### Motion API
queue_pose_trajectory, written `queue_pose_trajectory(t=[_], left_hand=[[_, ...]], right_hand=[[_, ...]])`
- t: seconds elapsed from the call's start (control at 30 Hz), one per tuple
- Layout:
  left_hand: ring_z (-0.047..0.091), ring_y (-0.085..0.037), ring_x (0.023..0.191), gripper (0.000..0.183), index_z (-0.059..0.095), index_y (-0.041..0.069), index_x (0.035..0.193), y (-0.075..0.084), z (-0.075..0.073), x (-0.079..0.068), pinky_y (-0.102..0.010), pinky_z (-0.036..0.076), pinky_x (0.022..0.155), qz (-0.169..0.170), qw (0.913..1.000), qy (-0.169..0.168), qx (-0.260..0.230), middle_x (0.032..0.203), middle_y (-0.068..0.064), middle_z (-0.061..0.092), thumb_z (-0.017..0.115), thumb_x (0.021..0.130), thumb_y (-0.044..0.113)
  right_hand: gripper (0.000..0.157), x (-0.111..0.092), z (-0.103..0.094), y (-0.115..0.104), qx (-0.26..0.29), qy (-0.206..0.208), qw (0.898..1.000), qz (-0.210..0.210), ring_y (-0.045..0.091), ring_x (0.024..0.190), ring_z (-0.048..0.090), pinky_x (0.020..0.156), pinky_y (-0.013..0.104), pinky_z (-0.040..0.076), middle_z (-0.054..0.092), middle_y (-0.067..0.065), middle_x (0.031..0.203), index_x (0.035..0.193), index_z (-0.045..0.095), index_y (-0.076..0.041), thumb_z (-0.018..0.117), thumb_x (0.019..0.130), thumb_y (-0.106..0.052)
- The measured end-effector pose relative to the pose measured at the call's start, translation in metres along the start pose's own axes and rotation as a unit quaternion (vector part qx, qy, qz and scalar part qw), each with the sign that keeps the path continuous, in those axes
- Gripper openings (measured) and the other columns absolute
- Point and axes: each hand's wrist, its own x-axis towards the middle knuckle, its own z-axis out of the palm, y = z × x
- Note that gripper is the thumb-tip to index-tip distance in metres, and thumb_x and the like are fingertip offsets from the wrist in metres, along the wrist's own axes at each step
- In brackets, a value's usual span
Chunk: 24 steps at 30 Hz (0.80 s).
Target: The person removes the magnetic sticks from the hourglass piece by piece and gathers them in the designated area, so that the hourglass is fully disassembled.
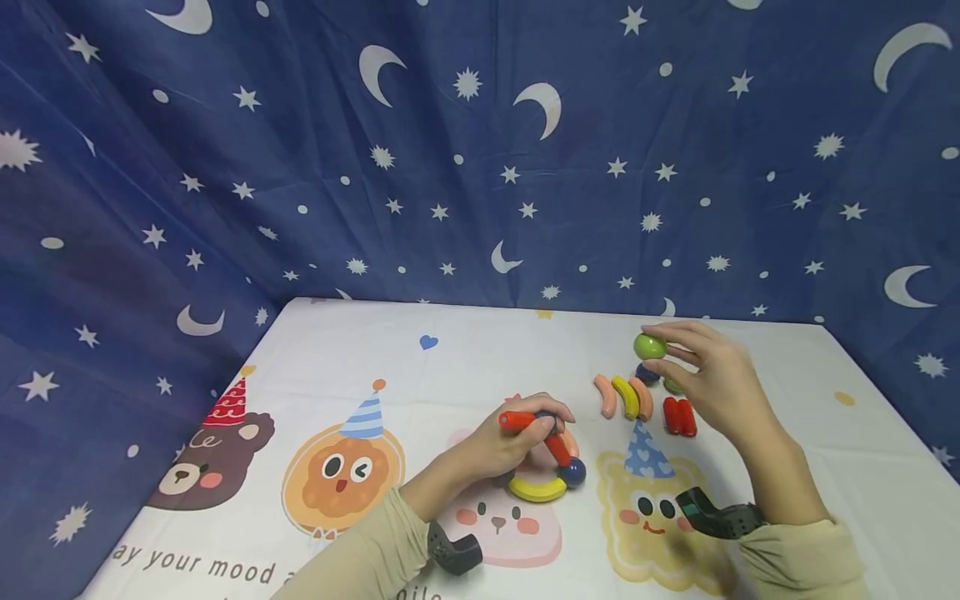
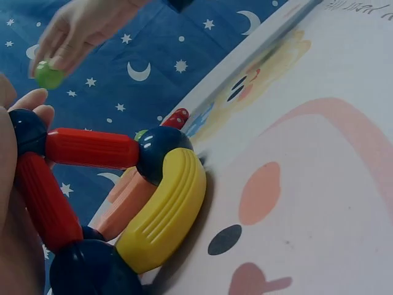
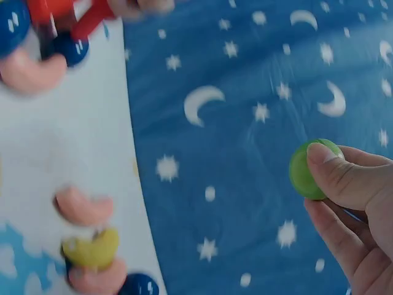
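Observation:
My right hand (image 1: 708,375) pinches a green ball (image 1: 649,346) between thumb and fingers, raised over the back right of the table. In the right wrist view the thumb lies across that ball (image 3: 310,172). My left hand (image 1: 517,433) holds a toy frame of rods and balls by the blue ball (image 2: 27,132) at its top. Two red rods (image 2: 92,147) slope from there to lower blue balls (image 2: 161,150). A curved yellow rod (image 1: 537,489) and a curved pink rod (image 2: 126,203) belong to its base, which sits on the tablecloth.
Right of the frame lie curved pink rods (image 1: 604,396), a curved yellow rod (image 1: 626,397) and red rods (image 1: 679,417). Behind them are a dark blue ball (image 1: 647,373) and a partly hidden green ball (image 1: 672,386). A blue star-patterned curtain (image 1: 465,208) hangs along the table's back edge.

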Motion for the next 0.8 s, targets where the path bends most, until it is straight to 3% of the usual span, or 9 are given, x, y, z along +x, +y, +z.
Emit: queue_pose_trajectory(t=[0.23,0.5,0.8], left_hand=[[0.058,-0.008,0.094,0.040,0.059,0.016,0.118,-0.001,-0.001,0.000,-0.024,0.044,0.083,-0.003,0.9999,-0.009,-0.014,0.102,-0.012,0.066,0.037,0.097,0.042],[0.058,-0.007,0.095,0.043,0.059,0.016,0.118,-0.002,-0.001,0.001,-0.025,0.045,0.083,-0.001,0.9998,-0.005,-0.018,0.103,-0.011,0.065,0.037,0.097,0.046],[0.058,-0.008,0.094,0.043,0.060,0.014,0.117,-0.001,0.001,0.001,-0.026,0.044,0.085,0.000,0.9998,0.000,-0.020,0.100,-0.013,0.065,0.036,0.096,0.044]], right_hand=[[0.050,0.001,-0.007,0.044,-0.013,-0.006,0.997,0.080,0.040,0.109,0.061,0.082,0.041,0.048,0.062,0.019,0.121,0.127,0.060,-0.007,0.075,0.079,-0.005],[0.049,-0.005,-0.003,0.090,-0.003,-0.023,0.988,0.151,0.044,0.109,0.059,0.079,0.038,0.050,0.061,0.024,0.121,0.129,0.057,-0.006,0.072,0.083,-0.015],[0.050,-0.019,0.013,0.138,0.018,-0.033,0.983,0.182,0.045,0.115,0.055,0.085,0.039,0.049,0.054,0.023,0.131,0.131,0.054,-0.004,0.070,0.086,-0.018]])
